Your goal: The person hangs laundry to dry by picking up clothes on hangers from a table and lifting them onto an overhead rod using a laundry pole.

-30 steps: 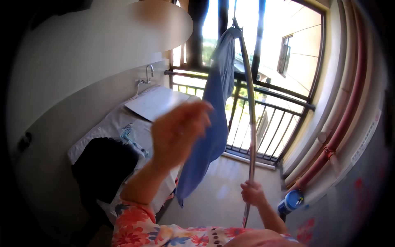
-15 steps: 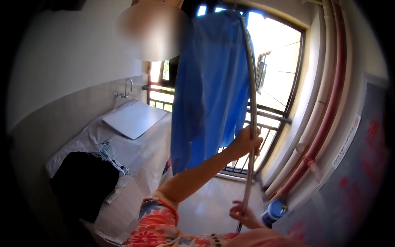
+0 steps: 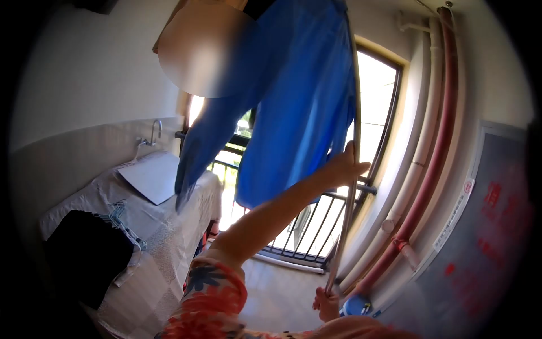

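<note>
A long, thin metal pole [image 3: 345, 229] runs up through the middle of the view, leaning slightly. My left hand [image 3: 345, 164] grips it about halfway up, the arm stretched out in a floral sleeve. Lower down, near my body, my right hand [image 3: 326, 305] is closed around the pole's bottom part. A large blue garment [image 3: 299, 124] hangs from high up alongside the pole, with one long piece swinging out to the left. The pole's upper end lies beyond the top of the view.
At left a covered counter [image 3: 169, 237] bears a white board [image 3: 149, 178], black cloth [image 3: 84, 254] and several hangers [image 3: 121, 220]. A tap [image 3: 153, 133] is on the wall. Railings [image 3: 305, 237] cross the window ahead. Pipes [image 3: 443, 130], a blue-lidded container [image 3: 355, 305] and a grey panel [image 3: 480, 226] stand right.
The pole and blue garment have risen, and the garment's left part has swung outward. My left hand is higher in view. The view has shifted, so the counter appears further left.
</note>
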Tool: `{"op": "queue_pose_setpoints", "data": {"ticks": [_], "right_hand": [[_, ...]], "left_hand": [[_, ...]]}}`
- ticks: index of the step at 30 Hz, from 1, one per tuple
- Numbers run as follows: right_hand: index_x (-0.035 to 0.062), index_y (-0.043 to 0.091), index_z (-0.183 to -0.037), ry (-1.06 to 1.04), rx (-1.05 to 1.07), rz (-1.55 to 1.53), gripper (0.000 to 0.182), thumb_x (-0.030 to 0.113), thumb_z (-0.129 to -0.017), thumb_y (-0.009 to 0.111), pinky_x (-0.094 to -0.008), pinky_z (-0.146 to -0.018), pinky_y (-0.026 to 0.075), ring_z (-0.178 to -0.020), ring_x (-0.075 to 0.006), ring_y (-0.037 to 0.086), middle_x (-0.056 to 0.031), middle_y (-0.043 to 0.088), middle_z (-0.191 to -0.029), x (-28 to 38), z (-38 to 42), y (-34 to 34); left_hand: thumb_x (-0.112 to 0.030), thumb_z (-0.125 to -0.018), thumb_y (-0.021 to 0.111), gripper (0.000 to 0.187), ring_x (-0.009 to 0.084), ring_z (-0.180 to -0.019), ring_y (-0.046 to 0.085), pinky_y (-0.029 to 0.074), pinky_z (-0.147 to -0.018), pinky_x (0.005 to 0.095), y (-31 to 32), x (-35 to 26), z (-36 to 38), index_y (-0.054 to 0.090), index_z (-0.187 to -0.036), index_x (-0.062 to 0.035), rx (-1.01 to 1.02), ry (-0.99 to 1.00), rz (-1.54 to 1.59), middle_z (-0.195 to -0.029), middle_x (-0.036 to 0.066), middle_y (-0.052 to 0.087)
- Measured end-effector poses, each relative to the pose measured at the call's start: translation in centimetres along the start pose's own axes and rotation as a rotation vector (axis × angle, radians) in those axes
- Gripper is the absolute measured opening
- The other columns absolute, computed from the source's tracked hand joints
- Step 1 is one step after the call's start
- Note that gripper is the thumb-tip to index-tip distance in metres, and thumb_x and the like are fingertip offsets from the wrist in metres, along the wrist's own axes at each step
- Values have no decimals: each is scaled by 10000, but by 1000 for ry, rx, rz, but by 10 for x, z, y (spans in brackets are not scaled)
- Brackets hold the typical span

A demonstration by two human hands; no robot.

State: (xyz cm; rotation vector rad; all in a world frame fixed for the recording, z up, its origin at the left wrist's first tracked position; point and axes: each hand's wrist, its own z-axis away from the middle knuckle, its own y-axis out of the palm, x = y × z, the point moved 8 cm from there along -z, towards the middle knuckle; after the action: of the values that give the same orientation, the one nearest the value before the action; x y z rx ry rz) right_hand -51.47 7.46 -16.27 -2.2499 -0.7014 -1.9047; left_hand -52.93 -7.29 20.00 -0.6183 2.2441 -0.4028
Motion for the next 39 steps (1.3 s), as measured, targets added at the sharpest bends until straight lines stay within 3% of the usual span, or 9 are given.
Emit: {"op": "queue_pose_setpoints", "data": {"ticks": [1,3,6,8,11,14,19,31,39], "right_hand": [[81,460,-638,-87,-15,3,258,237,-808,576,-229,-311,308,-332,-74,363,8,399,-453,31,-16,11],[86,449,-634,-197,-16,-33,266,243,-822,555,-220,-302,294,-335,-73,364,10,396,-454,77,-57,14],[105,405,-638,-259,13,-79,299,292,-849,504,-220,-273,242,-307,-73,325,17,365,-433,156,-110,35],[102,413,-643,-411,32,-31,330,351,-842,497,-222,-265,234,-289,-73,310,16,348,-419,215,-140,50],[62,465,-770,-578,34,133,349,404,-830,493,-214,-266,230,-288,-60,301,19,346,-416,298,-179,64],[103,473,-778,-627,15,162,315,414,-822,506,-196,-285,206,-315,-41,274,61,296,-445,366,-202,76],[44,453,-811,-623,64,96,348,382,-811,536,-205,-286,203,-317,-53,282,35,304,-433,436,-230,107],[111,428,-760,-602,57,125,311,401,-811,529,-176,-312,161,-335,-13,247,79,278,-444,489,-243,125],[117,435,-749,-588,106,185,312,405,-804,539,-181,-304,168,-332,-18,250,73,277,-448,472,-249,126]], "left_hand": [[-309,-800,552,692,221,-760,566,471,-616,311,-2,-22,18,177,-1279,20,70,-25,-108,-871,160,558],[-245,-775,593,617,215,-795,566,483,-633,298,-15,-61,53,283,-1258,-18,-174,442,-429,-947,172,563],[-97,-748,608,339,157,-757,575,487,-635,245,-78,-134,147,524,-1071,-41,-482,749,-280,-956,108,577],[-61,-760,567,279,129,-721,560,466,-592,228,-127,-162,216,536,-1034,-18,-654,934,-179,-903,108,575],[-211,-804,508,330,155,-712,525,406,-619,274,-161,-198,307,508,-1056,2,-782,1026,-523,-851,128,560],[-225,-806,502,315,155,-714,524,388,-655,290,-170,-212,358,526,-1028,-2,-899,1126,-594,-820,130,560],[-249,-810,493,301,154,-717,522,358,-714,318,-176,-214,406,556,-981,-8,-1066,1209,-560,-769,132,561],[-306,-820,470,327,151,-723,518,285,-856,383,-181,-220,444,628,-867,-24,-1393,1283,-536,-644,139,564],[-284,-803,480,288,154,-700,502,257,-873,343,-181,-209,432,647,-842,-52,-1219,1093,-513,-632,125,572]]}}
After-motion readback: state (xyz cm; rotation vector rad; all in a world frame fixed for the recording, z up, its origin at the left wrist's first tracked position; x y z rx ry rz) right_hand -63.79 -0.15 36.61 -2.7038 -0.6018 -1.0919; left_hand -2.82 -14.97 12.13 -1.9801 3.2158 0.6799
